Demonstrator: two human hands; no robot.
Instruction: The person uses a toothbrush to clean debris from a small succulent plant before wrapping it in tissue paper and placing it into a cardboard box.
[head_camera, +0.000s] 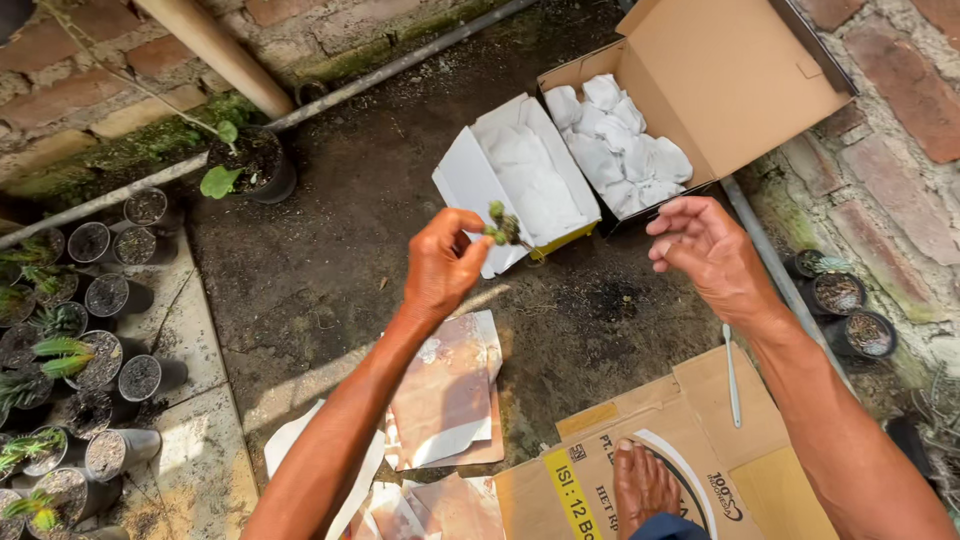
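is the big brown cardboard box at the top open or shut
Open: the brown cardboard box has its flaps folded back, showing white wrapped bundles inside.

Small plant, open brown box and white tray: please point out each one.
Plant (500, 226): head view, on its green top, pinched by the left hand (445, 262).
Brown box (730, 80): head view, on its lid flap.
White tray (470, 180): head view, on its left wall.

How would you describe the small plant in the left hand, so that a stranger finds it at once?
Start at the big open cardboard box at the top right, filled with white paper bundles. Move down-left to the smaller white box beside it. Just in front of that box, the left hand pinches a tiny green cactus cutting, the only plant held in the air; the others stand in black pots.
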